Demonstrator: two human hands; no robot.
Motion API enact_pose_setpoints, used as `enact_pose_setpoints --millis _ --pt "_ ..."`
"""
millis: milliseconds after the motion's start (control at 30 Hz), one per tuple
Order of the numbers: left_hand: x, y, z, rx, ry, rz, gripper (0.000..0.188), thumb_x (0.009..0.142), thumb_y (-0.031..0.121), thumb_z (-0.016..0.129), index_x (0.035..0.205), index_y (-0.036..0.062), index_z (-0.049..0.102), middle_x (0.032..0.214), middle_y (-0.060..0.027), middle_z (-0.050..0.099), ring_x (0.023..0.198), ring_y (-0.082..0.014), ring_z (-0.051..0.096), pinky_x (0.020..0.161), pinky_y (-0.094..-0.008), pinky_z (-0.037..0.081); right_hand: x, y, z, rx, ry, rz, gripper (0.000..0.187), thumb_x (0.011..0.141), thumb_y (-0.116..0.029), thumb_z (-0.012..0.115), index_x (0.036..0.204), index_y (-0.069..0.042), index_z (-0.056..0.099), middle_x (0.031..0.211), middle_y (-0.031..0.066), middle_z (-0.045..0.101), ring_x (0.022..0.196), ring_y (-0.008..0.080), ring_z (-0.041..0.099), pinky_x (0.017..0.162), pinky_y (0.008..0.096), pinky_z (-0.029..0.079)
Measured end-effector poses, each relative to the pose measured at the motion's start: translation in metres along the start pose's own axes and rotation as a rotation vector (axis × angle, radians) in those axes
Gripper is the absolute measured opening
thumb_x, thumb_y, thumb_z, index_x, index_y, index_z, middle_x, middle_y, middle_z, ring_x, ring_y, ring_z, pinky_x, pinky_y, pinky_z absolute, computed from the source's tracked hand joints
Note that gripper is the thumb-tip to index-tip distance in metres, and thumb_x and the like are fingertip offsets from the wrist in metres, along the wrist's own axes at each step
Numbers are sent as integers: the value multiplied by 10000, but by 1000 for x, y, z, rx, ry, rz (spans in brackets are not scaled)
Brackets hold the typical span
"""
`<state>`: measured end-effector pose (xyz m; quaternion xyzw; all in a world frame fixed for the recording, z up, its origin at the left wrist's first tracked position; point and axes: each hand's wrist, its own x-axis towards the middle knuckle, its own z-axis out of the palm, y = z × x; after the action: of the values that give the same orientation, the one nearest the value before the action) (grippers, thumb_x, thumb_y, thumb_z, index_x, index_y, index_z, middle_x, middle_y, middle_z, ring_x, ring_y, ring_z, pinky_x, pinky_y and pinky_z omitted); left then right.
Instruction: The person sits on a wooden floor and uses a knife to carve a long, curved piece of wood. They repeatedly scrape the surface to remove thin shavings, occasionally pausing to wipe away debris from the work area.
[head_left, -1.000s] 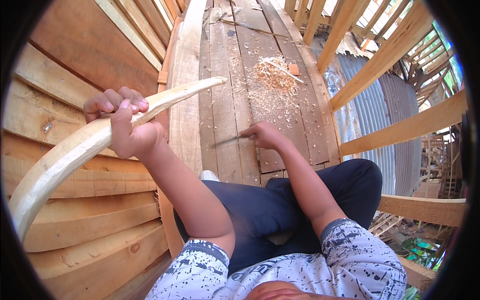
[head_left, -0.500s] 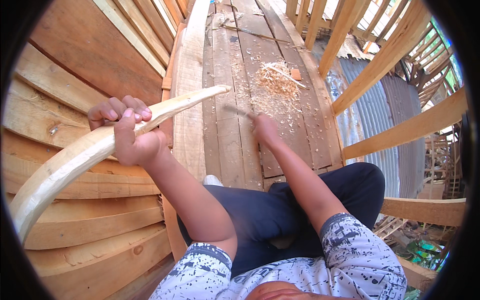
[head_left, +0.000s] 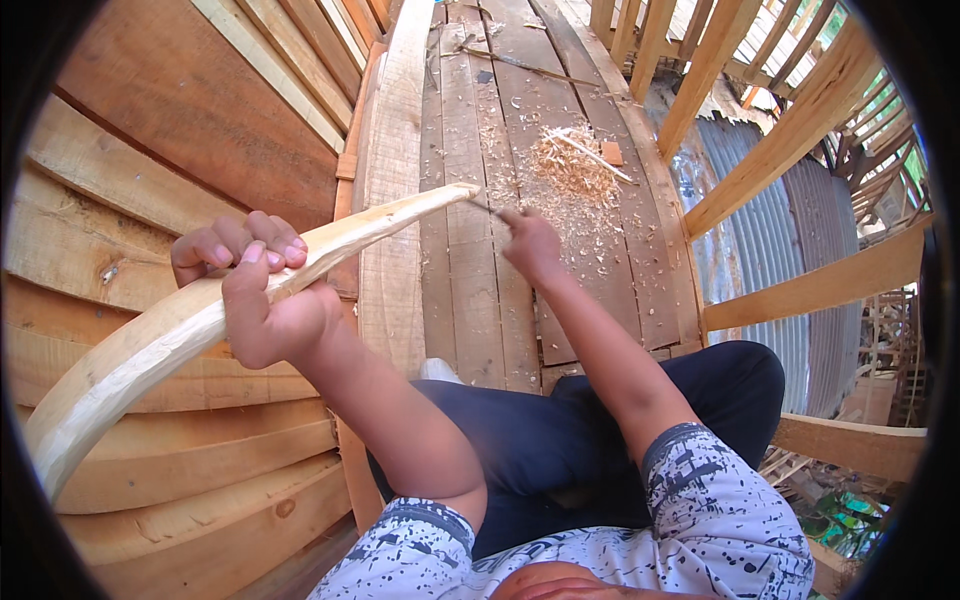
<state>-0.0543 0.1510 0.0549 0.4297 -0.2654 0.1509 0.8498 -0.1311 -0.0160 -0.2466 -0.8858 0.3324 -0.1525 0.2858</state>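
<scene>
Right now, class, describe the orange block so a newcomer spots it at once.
On the plank floor, find the shavings heap. The block lies at its upper right edge, beside a pale stick. It is squarish and orange; its neighbours are thin and pale.

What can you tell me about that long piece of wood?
The piece of wood has a smoother yellowish face and a whiter, roughly cut side. It slants from the picture's lower-left rim up to a tapered tip, looking curved, perhaps partly from the lens. The left hand grips it; a thin dark tool ends at or near the tip, contact unclear.
</scene>
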Motion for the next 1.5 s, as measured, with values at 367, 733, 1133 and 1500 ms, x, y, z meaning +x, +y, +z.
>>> enact_pose_setpoints --millis 367,733,1133,1500 --pt "4 2 -7 87 -5 -41 196 650 6 502 811 72 410 614 -25 347 480 -128 351 478 -228 355 26 -20 23 -38 -96 -152 463 844 -13 547 1299 -96 560 992 198 604 908 341 641 766 453 536" --pt "6 8 -4 287 -50 -15 221 660 -1 498 867 18 423 628 -47 368 471 -126 372 461 -214 376 94 -5 51 -207 -91 -137 318 900 -30 501 1188 -96 620 943 177 630 897 339 654 751 427 555" --pt "8 -7 -13 159 -132 -176 258 666 15 507 912 17 428 629 -29 388 485 -119 392 485 -227 394 242 83 -16 -316 66 12 257 868 -24 543 989 -106 754 927 181 704 888 342 681 801 431 536" --pt "6 -7 -11 150 -150 -181 265 668 14 532 916 11 439 645 -23 372 493 -113 376 480 -217 387 218 88 -75 -182 -268 -132 296 790 8 643 1051 -89 746 968 182 717 861 315 679 777 378 524"
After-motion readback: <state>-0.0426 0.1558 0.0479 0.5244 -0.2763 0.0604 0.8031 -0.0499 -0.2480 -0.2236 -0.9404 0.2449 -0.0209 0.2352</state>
